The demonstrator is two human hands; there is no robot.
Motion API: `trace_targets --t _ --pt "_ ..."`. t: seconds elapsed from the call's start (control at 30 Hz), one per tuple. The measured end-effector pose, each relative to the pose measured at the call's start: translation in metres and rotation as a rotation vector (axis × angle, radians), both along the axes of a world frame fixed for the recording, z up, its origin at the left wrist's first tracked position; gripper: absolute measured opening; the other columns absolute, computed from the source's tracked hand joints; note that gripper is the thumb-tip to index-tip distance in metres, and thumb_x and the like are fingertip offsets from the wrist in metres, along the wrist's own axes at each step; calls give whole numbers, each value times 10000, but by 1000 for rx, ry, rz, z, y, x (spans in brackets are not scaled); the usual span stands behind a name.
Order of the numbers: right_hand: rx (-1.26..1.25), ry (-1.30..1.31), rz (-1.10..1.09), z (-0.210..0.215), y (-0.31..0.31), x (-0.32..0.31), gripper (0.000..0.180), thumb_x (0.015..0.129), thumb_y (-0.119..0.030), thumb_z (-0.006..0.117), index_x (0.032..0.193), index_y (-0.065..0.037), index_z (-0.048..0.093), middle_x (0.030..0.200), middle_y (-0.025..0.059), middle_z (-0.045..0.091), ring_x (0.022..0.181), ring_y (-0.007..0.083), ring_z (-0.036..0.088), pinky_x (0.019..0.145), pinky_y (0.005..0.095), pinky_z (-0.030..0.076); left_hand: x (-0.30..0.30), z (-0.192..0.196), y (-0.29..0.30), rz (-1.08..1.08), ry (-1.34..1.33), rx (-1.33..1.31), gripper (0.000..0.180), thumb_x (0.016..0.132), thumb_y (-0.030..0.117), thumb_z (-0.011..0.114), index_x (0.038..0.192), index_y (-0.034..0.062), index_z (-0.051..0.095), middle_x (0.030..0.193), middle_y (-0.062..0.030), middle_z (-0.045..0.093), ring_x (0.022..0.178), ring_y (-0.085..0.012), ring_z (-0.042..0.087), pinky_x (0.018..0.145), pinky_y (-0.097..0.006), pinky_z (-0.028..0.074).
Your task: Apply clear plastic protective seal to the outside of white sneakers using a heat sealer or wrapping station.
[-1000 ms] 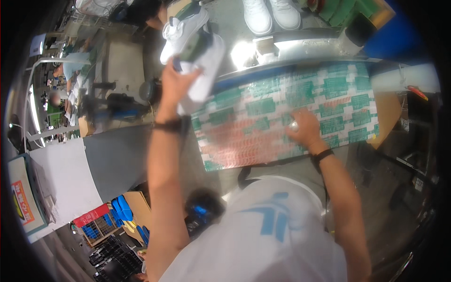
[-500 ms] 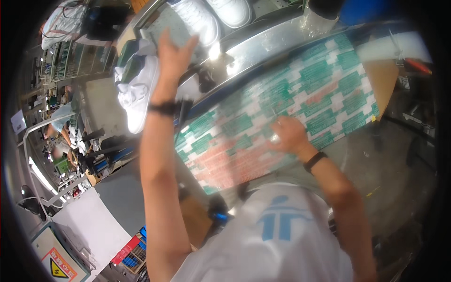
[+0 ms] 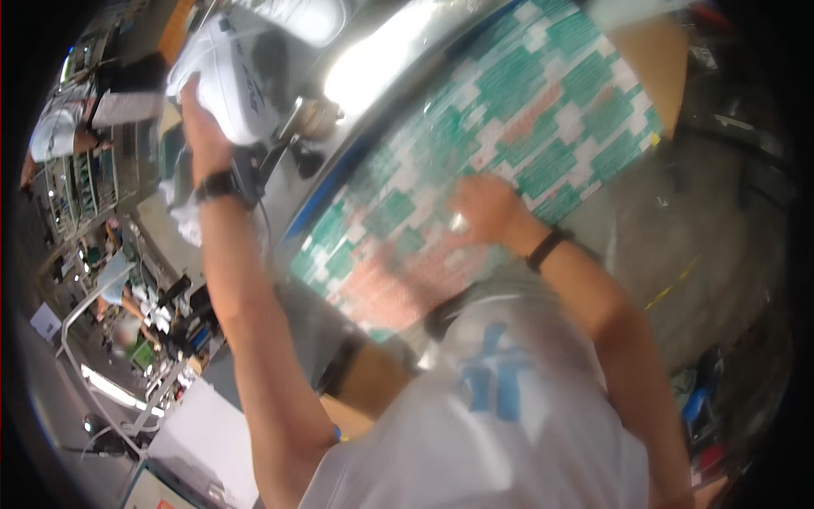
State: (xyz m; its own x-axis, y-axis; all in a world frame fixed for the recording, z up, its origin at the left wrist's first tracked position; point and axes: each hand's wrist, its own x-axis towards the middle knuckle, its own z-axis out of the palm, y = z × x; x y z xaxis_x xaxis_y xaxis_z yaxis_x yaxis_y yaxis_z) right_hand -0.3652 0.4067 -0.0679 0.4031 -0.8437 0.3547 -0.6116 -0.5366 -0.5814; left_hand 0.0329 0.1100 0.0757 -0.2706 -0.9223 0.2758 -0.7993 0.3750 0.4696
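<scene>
At the upper left, my left hand (image 3: 202,127) is closed on a white shoe (image 3: 236,89), which tilts over the metal surface; its fingers are partly hidden by the shoe. My right hand (image 3: 490,210) hovers over or rests on a board (image 3: 568,127) covered in green, white and red printed paper; I cannot tell which. The right fingers are curled together, with a small shiny bit showing at their tips, too blurred to name. Another white shoe (image 3: 309,17) lies beyond, at the top edge.
A shiny metal rail (image 3: 381,59) runs along the board's far side. Brown cardboard (image 3: 651,64) stands at its right end. White and green items (image 3: 182,212) sit below my left wrist. Other people and racks show at the far left.
My left hand, open and reaching past the shoes before, has come back left and now grips a white shoe. My right hand stays over the board. The whole view has shifted.
</scene>
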Motion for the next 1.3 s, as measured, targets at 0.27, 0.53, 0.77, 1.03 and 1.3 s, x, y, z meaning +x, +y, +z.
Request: trace_targets --t 0.27,0.53,0.77,1.03,1.3 --pt "-36 -63 -18 -2 4 3 431 755 -504 877 956 -161 710 973 65 648 898 288 679 811 424 576 -50 16 300 489 417 231 583 1048 105 690 1579 -65 520 1524 -231 609 1430 -336 574 1244 -454 447" --pt "-2 -15 31 5 5 8 409 816 -455 866 1049 -144 736 1010 88 652 918 332 689 795 467 568 -175 -75 415 769 239 321 1157 852 361 959 1687 -110 313 1641 -330 469 1541 -470 459 1241 -524 419" --pt "255 -188 -171 20 38 11 429 900 -367 856 1214 -90 760 1159 135 735 1066 372 720 924 466 584 -151 -32 407 453 155 -92 541 883 126 937 1369 60 710 1311 -165 680 1233 -332 643 1004 -425 550" --pt "599 -351 -23 76 108 9 446 968 -265 805 1343 -32 741 1180 162 773 1119 281 731 1009 396 569 -118 -28 390 293 163 -155 190 869 52 877 1038 90 801 1175 -107 726 1057 -363 694 899 -453 576" --pt "663 -321 -14 68 109 12 411 1066 -246 705 1392 4 722 1310 146 773 1222 246 703 1085 367 531 -123 -24 371 173 116 23 105 923 90 809 1021 127 793 1243 -84 710 1211 -333 658 955 -430 586"
